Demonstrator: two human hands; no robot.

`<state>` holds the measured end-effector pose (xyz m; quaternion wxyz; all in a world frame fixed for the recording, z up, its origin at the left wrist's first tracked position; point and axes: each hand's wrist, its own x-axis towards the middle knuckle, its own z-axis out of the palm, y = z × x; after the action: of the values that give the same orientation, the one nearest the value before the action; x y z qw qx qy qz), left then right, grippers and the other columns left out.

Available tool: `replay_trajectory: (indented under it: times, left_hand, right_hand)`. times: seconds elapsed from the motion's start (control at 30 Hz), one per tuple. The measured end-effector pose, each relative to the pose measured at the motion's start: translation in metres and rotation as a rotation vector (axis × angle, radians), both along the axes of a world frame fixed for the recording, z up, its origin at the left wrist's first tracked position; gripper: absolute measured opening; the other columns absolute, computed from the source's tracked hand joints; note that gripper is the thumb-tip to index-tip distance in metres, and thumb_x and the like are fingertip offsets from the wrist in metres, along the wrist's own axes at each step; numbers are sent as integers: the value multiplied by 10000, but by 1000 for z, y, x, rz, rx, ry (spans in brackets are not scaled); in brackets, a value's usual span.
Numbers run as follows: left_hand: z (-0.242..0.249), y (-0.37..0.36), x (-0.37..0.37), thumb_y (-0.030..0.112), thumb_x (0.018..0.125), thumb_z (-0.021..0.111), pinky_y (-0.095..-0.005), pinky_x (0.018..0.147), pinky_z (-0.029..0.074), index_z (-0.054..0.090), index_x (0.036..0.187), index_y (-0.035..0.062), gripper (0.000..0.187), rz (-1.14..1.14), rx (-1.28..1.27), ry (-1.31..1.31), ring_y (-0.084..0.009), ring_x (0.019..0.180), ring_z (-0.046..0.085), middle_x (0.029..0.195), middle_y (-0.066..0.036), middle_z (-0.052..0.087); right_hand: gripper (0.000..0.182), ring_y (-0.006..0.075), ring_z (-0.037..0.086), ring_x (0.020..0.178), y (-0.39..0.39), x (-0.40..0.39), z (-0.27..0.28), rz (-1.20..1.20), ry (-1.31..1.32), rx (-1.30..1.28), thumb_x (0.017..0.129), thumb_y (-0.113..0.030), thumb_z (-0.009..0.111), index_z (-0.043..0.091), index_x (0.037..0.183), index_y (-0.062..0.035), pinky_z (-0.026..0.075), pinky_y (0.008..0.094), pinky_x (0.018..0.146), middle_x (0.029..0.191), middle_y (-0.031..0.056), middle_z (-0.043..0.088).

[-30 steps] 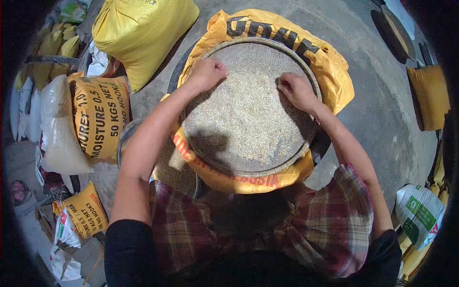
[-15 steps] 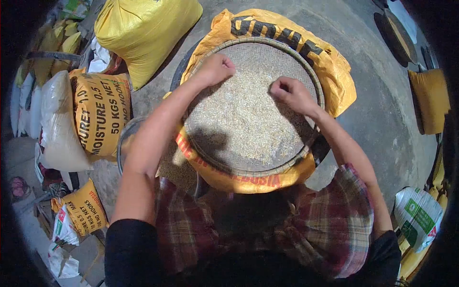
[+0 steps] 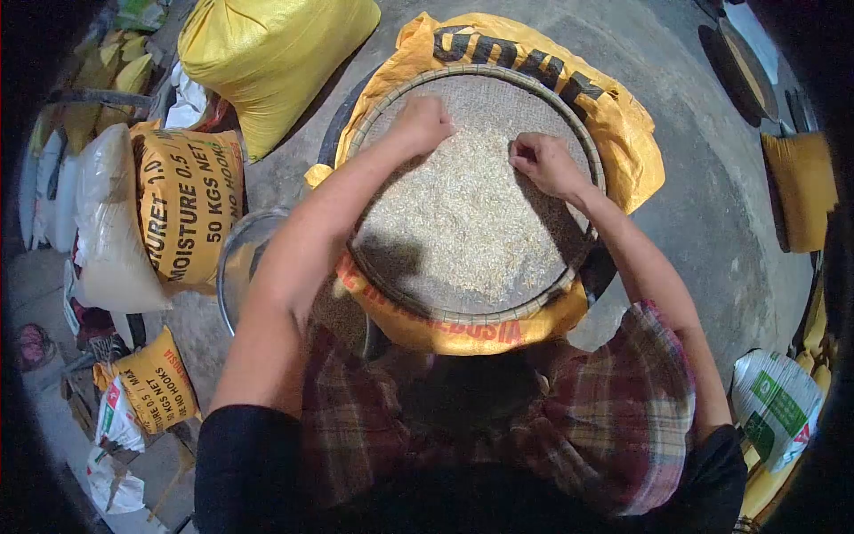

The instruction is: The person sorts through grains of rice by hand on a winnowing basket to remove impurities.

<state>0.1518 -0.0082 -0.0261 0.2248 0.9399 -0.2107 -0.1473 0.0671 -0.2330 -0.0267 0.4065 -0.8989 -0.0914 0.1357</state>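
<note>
1. My left hand (image 3: 425,123) rests curled on the pale husked grain (image 3: 463,214) at the far left of the round woven bamboo tray (image 3: 583,258). Fingers tucked under; whether they pinch any grain, I cannot tell.
2. My right hand (image 3: 543,163) sits on the grain at the far right, fingers bent close together, thumb against them. Grip content not resolvable.
3. Change from half a second ago: left hand has shifted slightly further across the tray; right hand has moved a little away from me and rightward. Hands are near each other, not touching.
4. The tray lies on a crumpled yellow woven sack with black lettering (image 3: 623,133), which rests on the grey concrete floor (image 3: 712,222). Position of tray and sack essentially unchanged.
5. Grain is heaped mid-tray; bare weave shows at the far edge and near rim.
6. To my left: a yellow printed sack reading "50 KGS NET" (image 3: 191,209) and a full plain yellow sack (image 3: 267,53) beyond it.
</note>
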Motion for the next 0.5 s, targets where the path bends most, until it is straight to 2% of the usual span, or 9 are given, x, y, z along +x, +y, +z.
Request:
replay_trajectory:
  times: [0.07, 0.13, 0.2, 0.23, 0.27, 0.3, 0.37, 0.4, 0.5]
  left_hand:
    - [2, 1, -4, 197, 715, 724, -287, 608, 454, 629, 744, 34, 191, -28, 20, 15, -113, 638, 551, 683, -37, 613]
    - [5, 2, -6, 204, 720, 721, -288, 603, 450, 627, 740, 36, 193, -63, 43, 33, -109, 636, 545, 681, -29, 610]
    - [11, 12, -6, 205, 723, 714, -280, 608, 449, 629, 743, 36, 190, -21, -202, 302, -110, 625, 541, 682, -31, 613]
    - [15, 17, -6, 205, 723, 714, -280, 608, 449, 629, 743, 36, 190, -22, -201, 302, -110, 625, 541, 682, -31, 613]
    - [20, 24, -8, 207, 726, 713, -272, 611, 446, 630, 745, 43, 185, -26, -125, 278, -103, 630, 534, 681, -21, 608]
    - [24, 29, -11, 209, 729, 712, -264, 613, 443, 631, 746, 49, 180, -31, -49, 253, -95, 634, 527, 680, -12, 603]
    - [18, 37, -21, 209, 731, 715, -255, 617, 441, 630, 744, 52, 179, -48, -58, 279, -86, 643, 520, 681, -2, 597]
    - [19, 39, -28, 210, 734, 719, -246, 620, 438, 629, 743, 55, 179, -64, -69, 305, -77, 652, 512, 682, 7, 590]
    - [23, 37, -49, 201, 723, 732, -239, 627, 436, 631, 745, 53, 180, -178, -149, 452, -72, 671, 519, 686, 7, 592]
  right_hand:
    - [118, 133, 520, 659, -2, 1, 3, 0, 40, -3, 766, -86, 642, 573, 837, -22, 435, 274, 627, 718, 65, 568]
    - [120, 115, 516, 689, -10, 4, 3, -141, 113, 139, 775, -90, 640, 552, 825, -25, 430, 271, 640, 732, 42, 560]
    - [119, 104, 510, 700, -14, 9, 2, -130, 52, 108, 782, -93, 636, 544, 820, -29, 428, 269, 647, 737, 30, 553]
    - [119, 93, 504, 712, -15, 11, 2, -117, -11, 77, 789, -96, 632, 535, 815, -33, 427, 267, 654, 742, 18, 546]
    - [125, 135, 541, 708, -12, 13, 0, -128, -53, 12, 782, -99, 639, 546, 821, -24, 439, 282, 657, 746, 56, 568]
    - [125, 135, 541, 708, -10, 13, -4, -127, -52, 14, 782, -99, 639, 546, 821, -24, 439, 282, 657, 746, 56, 568]
    - [140, 202, 577, 717, -4, 11, -15, 10, -271, -21, 773, -102, 648, 558, 832, -12, 451, 306, 667, 763, 108, 587]
    - [133, 299, 609, 752, 1, 10, -13, 21, -220, -36, 773, -96, 615, 572, 851, 2, 472, 371, 695, 812, 164, 615]
    - [142, 299, 603, 736, 7, 5, -5, 18, -140, 33, 777, -110, 614, 570, 855, 1, 470, 372, 691, 789, 171, 599]
